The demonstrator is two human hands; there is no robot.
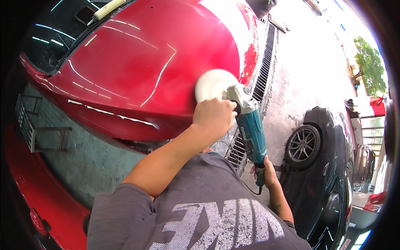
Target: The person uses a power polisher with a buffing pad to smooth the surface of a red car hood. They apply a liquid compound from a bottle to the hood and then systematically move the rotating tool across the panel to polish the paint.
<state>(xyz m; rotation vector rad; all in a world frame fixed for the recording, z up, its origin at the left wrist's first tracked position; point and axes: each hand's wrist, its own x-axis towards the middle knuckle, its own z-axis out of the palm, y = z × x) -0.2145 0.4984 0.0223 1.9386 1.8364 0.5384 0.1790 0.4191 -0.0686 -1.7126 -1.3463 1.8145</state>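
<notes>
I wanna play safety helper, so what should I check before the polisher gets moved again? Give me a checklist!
1. Left hand holding on: ok, closed at the front of the polisher.
2. Right hand holding on: ok, around the back end.
3. Gloves on: not ok, both hands are bare.
4. Bottle away from the white pad: ok, it lies up by the windshield.
5. Sleeve away from the pad: ok, the left one is short and stops near the elbow.
6. Eyes covered: cannot tell, the person's face is out of view.
</notes>
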